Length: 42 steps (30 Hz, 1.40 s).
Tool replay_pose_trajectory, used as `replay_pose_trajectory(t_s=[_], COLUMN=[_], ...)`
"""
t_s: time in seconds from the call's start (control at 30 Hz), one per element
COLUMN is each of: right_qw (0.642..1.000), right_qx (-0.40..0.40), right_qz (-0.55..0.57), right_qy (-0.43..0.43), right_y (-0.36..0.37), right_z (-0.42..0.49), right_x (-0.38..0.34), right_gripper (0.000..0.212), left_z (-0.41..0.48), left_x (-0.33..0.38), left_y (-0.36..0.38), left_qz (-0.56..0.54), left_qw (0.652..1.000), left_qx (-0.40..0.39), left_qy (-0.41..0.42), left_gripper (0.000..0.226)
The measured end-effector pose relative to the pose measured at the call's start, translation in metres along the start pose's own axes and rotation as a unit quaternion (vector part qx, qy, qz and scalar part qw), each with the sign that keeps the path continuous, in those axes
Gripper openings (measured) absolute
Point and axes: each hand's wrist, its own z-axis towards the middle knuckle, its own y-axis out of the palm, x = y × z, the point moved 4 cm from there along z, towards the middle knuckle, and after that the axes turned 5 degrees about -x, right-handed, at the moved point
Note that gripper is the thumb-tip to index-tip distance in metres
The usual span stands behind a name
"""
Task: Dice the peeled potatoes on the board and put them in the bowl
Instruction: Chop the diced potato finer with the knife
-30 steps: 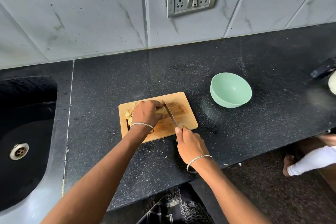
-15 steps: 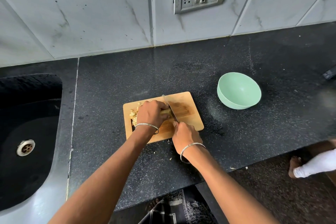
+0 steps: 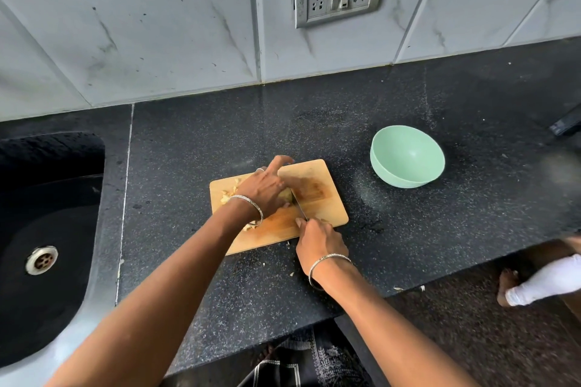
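The left hand, bunched knuckle-up over the food a second ago, now lies flatter with its fingers stretched toward the far edge of the board and the forefinger lifted clear. It rests on the pale yellow peeled potato rather than gripping it. The right hand, which sat well back over the table a second ago, has come in to the board's near edge. Its fingers are wrapped tight round the handle of the slim steel-bladed kitchen knife, and only a short stretch of blade shows before it runs beside the left palm. This reads as a cut being driven through, with the guiding fingers spread out of the blade's way, so dicing is under way and not finished. The potato looks moist and lumpy, and small ragged diced pieces are heaped on the board's left end. Both sit on the rectangular light wooden chopping board, round-cornered and darkened by damp streaks. To the right, well apart, stands the round mint-green bowl, matte and probably plastic, with nothing in it, so no transfer has been made. Beneath is the black speckled stone table, glossy, with a few pale scraps near its front edge. At the left is a dark moulded sink with a metal drain.
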Motion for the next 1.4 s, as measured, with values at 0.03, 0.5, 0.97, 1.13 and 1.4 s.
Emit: replay_pose_trajectory(t_s=[0.03, 0.5, 0.97, 1.13, 1.4], right_qw=[1.000, 1.000, 0.999, 1.000, 1.000], right_qx=[-0.002, -0.022, -0.015, -0.014, 0.005], right_qz=[-0.001, -0.008, 0.031, 0.024, -0.020], right_qy=[0.001, -0.001, -0.008, -0.010, -0.022], right_y=[0.000, 0.004, -0.019, -0.013, -0.007], right_z=[0.000, -0.037, -0.042, -0.027, -0.024], right_x=[0.000, 0.029, 0.027, 0.009, 0.002], right_gripper=[0.046, 0.046, 0.044, 0.044, 0.039], left_z=[0.002, 0.009, -0.017, -0.024, -0.021], left_x=[0.000, 0.000, -0.013, -0.016, -0.018], left_y=[0.000, -0.001, 0.014, 0.020, 0.019], left_qz=[0.021, -0.064, -0.212, -0.216, -0.210], left_qw=[1.000, 0.997, 0.964, 0.954, 0.955], left_qx=[-0.017, -0.052, 0.122, 0.149, 0.151], left_qy=[0.002, -0.003, -0.108, -0.146, -0.144], left_gripper=[0.030, 0.029, 0.064, 0.039, 0.028])
